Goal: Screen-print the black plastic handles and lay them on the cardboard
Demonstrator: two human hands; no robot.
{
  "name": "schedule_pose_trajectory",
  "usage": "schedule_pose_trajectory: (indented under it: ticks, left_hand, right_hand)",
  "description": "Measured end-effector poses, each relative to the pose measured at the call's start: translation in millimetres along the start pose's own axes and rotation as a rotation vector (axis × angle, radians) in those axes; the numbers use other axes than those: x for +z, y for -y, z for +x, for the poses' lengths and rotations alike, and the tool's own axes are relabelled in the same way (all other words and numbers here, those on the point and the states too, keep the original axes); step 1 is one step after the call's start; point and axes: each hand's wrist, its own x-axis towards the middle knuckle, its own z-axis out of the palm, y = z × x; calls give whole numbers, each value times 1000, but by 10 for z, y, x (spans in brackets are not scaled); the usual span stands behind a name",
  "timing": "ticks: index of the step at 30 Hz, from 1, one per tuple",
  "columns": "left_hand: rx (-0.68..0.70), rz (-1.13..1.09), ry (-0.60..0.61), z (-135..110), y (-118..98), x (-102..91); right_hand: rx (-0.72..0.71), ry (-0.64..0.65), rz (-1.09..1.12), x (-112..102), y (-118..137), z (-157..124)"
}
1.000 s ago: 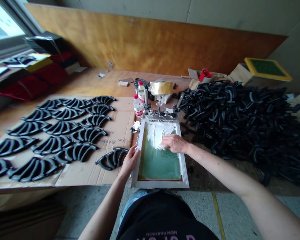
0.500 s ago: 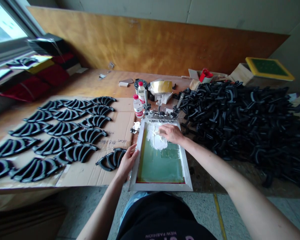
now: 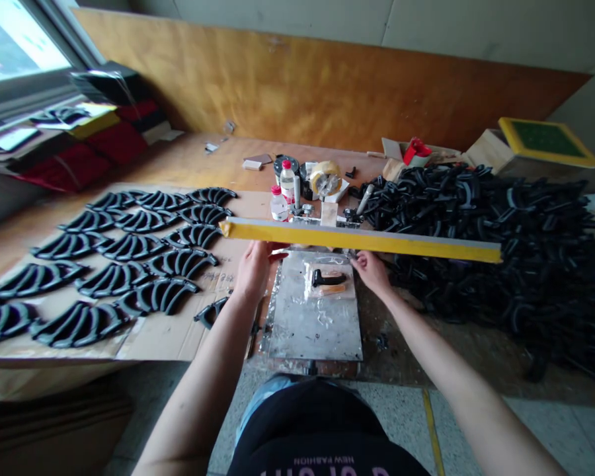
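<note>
Flanking the black part (image 3: 327,279) — both hands (image 3: 250,266) (image 3: 371,270) under raised screen frame (image 3: 359,240).

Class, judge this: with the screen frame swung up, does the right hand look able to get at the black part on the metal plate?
Probably yes: the right hand sits beside the black part, and the raised screen frame leaves the metal plate uncovered.

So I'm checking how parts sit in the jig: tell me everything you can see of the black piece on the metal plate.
The black piece is small, dark and curved, plastic by its look, like those in the pile beside it. It lies flat near the far end of the scuffed grey metal plate, on a clear taped patch with an orange strip just below it. The screen frame is lifted above it. The right hand is close; contact cannot be told.
</note>
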Motion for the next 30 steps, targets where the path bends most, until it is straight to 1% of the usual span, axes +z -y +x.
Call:
schedule_pose_trajectory:
  ticks: [2,4,5,8,9,10,12,13,14,15,17,19,21,23,24,26,28,30]
  left_hand:
    - [-12,-38,-58,2,105,43]
    - [-86,-28,-76,-133,287,43]
    - [-168,-5,-47,-250,396,33]
    - [-494,55,143,-704,723,-4]
    - [-578,46,187,-852,813,-20]
    - [-630,20,197,-981,889,-45]
    - [-648,-33,119,-1159,996,-155]
    - [-631,-40,61,-1209,1030,-258]
    - [-606,-25,-1,-1238,1055,-399]
    - [-577,16,-62,-1253,1074,-580]
    - [-541,180,-168,-1263,1105,-1041]
    - [-555,419,-271,-1265,1137,-1567]
    - [-618,615,-347,-1260,1176,-2055]
    - [-688,721,-373,-1241,1220,-2428]
    - [-713,753,-368,-1224,1244,-2560]
    - [-750,826,-341,-1181,1292,-2723]
    - [-766,891,-309,-1140,1335,-2790]
    - [-774,946,-283,-1117,1365,-2810]
  right_hand:
    - [-143,125,0,154,183,-212]
    - [-242,207,-40,180,365,-320]
    - [-259,227,-59,150,447,-345]
    - [-294,250,-41,7,725,-418]
    - [-324,246,-21,-21,847,-468]
    - [-369,244,-4,-27,986,-535]
    - [-483,258,5,39,1299,-703]
    - [-548,275,3,107,1460,-787]
    - [-611,299,5,193,1616,-859]
    - [-667,325,16,294,1762,-912]
    - [-748,377,56,523,2018,-949]
    - [-802,435,84,767,2234,-911]
    - [-836,496,69,1012,2430,-848]
    - [-862,560,24,1251,2619,-805]
    - [-876,592,-3,1365,2711,-798]
    - [-897,647,-67,1578,2888,-807]
    - [-907,692,-125,1761,3046,-832]
    - [-892,743,-165,1904,3179,-851]
